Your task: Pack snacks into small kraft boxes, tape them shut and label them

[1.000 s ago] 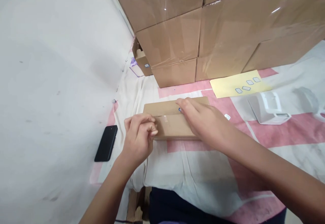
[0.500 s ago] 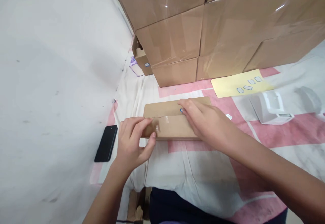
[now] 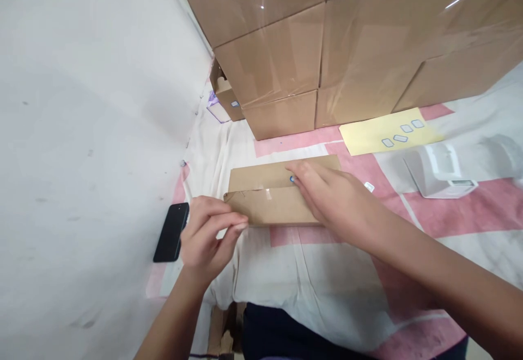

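A long, flat cardboard box [image 3: 281, 205] lies in front of me, with a seam running along its top. Over the right half of that top is my right hand [image 3: 327, 194], its fingers closed together. A small blue-edged label [image 3: 291, 178] shows at its fingertips, mostly covered. My left hand [image 3: 210, 235] is at the near left corner of the box, thumb and forefinger pinched together. What sits between those fingertips is too small to make out.
Film-wrapped cartons [image 3: 281, 55] stand stacked behind. A yellow sheet [image 3: 363, 136] carries several labels. On the right is a white plastic device [image 3: 443, 172]; near it lies a loose white label [image 3: 369, 187]. A black phone [image 3: 169, 235] rests beside the wall [image 3: 81, 131].
My left hand has slid toward me and slightly left, from the box top to its near corner, and its spread fingers have closed into a pinch. The right hand stays in place.
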`<state>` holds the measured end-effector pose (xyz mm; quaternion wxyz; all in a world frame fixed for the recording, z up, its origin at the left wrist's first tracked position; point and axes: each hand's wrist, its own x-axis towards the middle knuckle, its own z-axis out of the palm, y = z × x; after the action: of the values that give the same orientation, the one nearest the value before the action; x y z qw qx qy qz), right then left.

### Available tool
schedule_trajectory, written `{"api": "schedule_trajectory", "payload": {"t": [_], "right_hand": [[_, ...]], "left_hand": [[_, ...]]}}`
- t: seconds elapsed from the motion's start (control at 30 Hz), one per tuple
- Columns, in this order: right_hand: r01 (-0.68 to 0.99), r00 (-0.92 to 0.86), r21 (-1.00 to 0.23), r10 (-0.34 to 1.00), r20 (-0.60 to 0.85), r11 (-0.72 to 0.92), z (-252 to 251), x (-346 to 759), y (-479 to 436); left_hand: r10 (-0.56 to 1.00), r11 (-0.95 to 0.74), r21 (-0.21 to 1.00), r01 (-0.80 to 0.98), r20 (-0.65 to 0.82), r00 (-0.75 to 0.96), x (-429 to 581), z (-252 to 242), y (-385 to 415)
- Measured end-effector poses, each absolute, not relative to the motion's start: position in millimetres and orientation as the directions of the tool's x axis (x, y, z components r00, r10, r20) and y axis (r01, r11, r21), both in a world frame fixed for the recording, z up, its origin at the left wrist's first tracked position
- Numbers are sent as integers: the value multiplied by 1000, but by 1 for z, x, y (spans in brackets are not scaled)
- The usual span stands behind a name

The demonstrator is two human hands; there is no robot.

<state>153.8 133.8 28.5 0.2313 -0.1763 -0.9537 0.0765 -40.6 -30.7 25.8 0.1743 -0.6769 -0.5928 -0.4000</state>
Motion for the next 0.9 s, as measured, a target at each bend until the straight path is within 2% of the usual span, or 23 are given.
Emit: {"api": "schedule_trajectory", "payload": {"t": [0.07,0.13,0.2,0.3,0.63,0.8,0.9], "right_hand": [[306,-831,-211,369,416,928,30,152,133],[311,-837,-200,368,405,929,33,151,133],[311,-847,-188,361,390,932,36,150,132],[302,-862,-160,341,376,940,39,150,132],[290,-871,-213,350,346,933,38,149,132],[300,-894,-228,356,273,927,43,148,132],[275,-900,-206,327,289,939,43,147,131]], "left_hand": [[660,-218,390,895,734,-159,-38,30,-26],[735,-139,522,842,624,-266,-36,34,-19],[821,-42,593,804,480,-311,-35,37,-9],[872,35,609,792,369,-323,-36,38,1],[915,90,528,845,291,-279,-42,37,5],[939,187,632,752,110,-326,-51,41,11],[929,257,684,682,20,-370,-52,44,18]]}}
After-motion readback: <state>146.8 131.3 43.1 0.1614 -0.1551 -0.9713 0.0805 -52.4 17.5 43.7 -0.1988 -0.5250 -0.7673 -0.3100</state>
